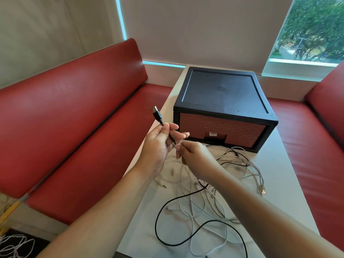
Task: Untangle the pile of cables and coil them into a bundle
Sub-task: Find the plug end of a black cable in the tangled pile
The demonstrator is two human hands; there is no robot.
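Fingers (173, 127) of left hand (157, 146) and right hand (196, 156) pinch black cable (172, 138) above white cable pile (240, 165).

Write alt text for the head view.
A left hand pinches a black cable near its USB plug while the right hand grips it lower down, above a table. White cables lie tangled beneath, before a black box.

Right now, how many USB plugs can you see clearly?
2 USB plugs: one sticks up above the left hand, on the black cable; one lies on the table at the right edge of the pile. Others may be hidden in the tangle.
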